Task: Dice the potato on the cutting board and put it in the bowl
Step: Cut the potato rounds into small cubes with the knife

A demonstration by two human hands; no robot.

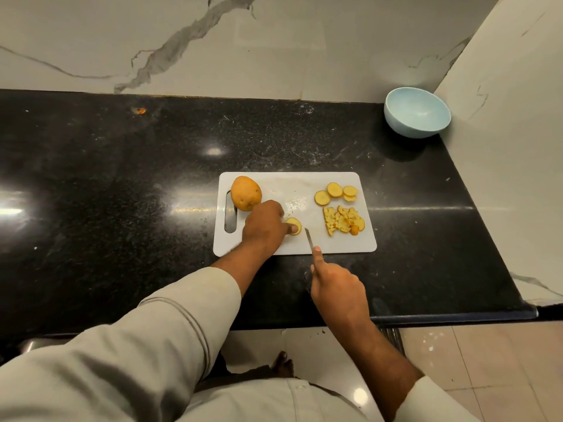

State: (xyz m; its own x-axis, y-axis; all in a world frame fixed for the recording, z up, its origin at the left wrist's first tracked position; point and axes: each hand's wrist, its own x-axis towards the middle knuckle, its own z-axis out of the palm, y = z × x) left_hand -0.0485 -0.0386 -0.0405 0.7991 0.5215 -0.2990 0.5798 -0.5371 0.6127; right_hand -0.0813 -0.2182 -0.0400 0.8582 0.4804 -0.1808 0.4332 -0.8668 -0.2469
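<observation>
Black speckled tabletop [122,178] against veined marble walls, carrying a white cutting board [274,184]. On the board's far left, an uncut potato piece [246,193]; far right, four round slices [335,193]; below them, a heap of diced potato [342,221]. Left hand [264,228] curled, thumb pressing one slice [293,226] flat. Right hand [338,287] wrapped around a knife [309,238], forefinger along the spine, tip just beside that slice. Pale blue bowl [416,112] well apart, at the far right corner, apparently without potato. Likely risks: blade nicking the thumb so close by; slice skidding on the board; dice spilling during the long carry to the bowl.
</observation>
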